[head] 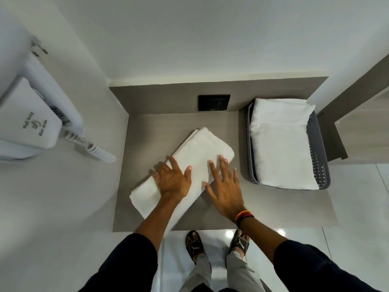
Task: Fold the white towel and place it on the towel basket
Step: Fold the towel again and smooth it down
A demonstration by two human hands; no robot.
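Observation:
A white towel (200,152), folded into a long strip, lies diagonally on the grey counter (273,207). My left hand (170,180) presses flat on its lower left part, fingers spread. My right hand (225,190) rests flat across the strip's right edge, fingers apart, partly on the towel and partly on the counter. Neither hand grips anything. To the right stands the grey perforated towel basket (322,165), and a folded white towel (280,144) fills it.
A wall-hung hair dryer (31,123) with a coiled cord (94,150) is mounted on the left wall. A black socket plate (213,102) sits on the counter's back panel. A beige ledge (362,127) rises at the right. My sandalled feet (194,245) stand below the counter's front edge.

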